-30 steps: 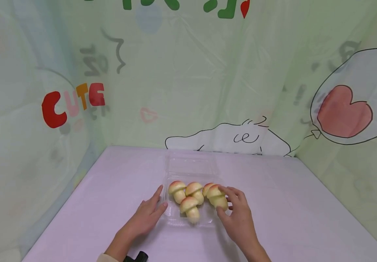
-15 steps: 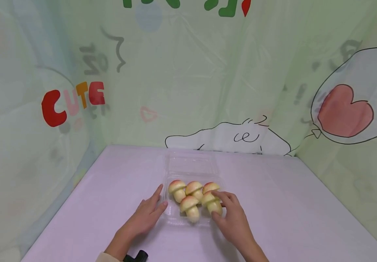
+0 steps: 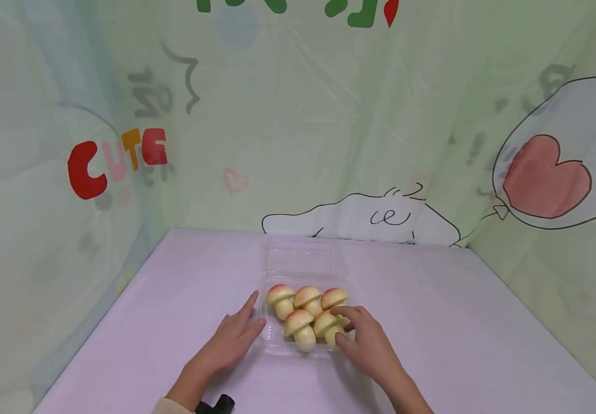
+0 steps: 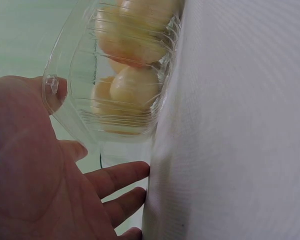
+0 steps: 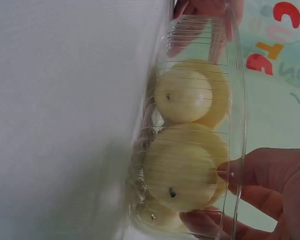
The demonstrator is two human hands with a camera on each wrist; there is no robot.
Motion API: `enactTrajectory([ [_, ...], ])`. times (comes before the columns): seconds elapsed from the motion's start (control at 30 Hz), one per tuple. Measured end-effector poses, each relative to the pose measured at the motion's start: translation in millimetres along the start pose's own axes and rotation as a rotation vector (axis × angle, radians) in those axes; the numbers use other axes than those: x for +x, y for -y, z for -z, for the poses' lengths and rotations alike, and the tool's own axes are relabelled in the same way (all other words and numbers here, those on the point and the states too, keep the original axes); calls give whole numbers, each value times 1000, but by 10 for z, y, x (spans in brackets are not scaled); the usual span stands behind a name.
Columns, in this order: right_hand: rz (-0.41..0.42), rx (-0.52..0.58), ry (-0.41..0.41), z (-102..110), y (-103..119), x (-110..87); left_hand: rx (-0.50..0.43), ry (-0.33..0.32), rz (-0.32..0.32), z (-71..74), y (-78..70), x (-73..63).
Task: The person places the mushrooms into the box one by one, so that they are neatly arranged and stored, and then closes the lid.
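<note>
A clear plastic clamshell box [image 3: 270, 338] lies on the table, its lid [image 3: 304, 261] folded back flat behind it. Several toy mushrooms [image 3: 299, 323] with pale yellow stems and reddish caps sit in it in two rows. At the front right, my right hand [image 3: 372, 345] holds one mushroom [image 3: 325, 324] between thumb and fingers, down inside the box. The right wrist view shows that mushroom's round stem end [image 5: 180, 172] through the box wall. My left hand [image 3: 235, 339] rests at the box's left side, fingers extended; in the left wrist view a fingertip overlaps the rim [image 4: 51, 85].
The box stands mid-table on a pale lilac cloth [image 3: 432, 322]. A black cylindrical object [image 3: 221, 404] shows below the left wrist, near a light sleeve [image 3: 168, 407]. Printed green curtains [image 3: 298, 144] enclose the table at the back and both sides.
My right hand has carried its mushroom left and down into the front right of the box, beside the front mushroom. The left hand has stayed in place.
</note>
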State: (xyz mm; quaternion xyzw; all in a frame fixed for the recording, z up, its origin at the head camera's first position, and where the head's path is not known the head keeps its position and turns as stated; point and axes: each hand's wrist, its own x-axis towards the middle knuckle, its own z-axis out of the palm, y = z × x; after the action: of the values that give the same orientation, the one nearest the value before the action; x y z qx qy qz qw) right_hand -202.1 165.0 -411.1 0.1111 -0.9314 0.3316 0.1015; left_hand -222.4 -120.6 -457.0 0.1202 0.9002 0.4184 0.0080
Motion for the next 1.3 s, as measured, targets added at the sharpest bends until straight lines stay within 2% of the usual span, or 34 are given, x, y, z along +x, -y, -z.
enactTrajectory([
  [0.2,-6,-12,10,0,6,11,-7,9,5,-8,2,7],
  [0.77,16,-72,-23,-17,23,2,-4,5,-4,2,-4,-7],
  [0.9,19,-80,-59,3,44,-11,-7,8,1,1,-5,-4],
  [1.03,28,-70,-128,48,40,-10,-2,3,-2,-2,-2,-4],
  [1.3,20,-21,-248,97,-99,52,-2,-3,-7,1,1,-5],
])
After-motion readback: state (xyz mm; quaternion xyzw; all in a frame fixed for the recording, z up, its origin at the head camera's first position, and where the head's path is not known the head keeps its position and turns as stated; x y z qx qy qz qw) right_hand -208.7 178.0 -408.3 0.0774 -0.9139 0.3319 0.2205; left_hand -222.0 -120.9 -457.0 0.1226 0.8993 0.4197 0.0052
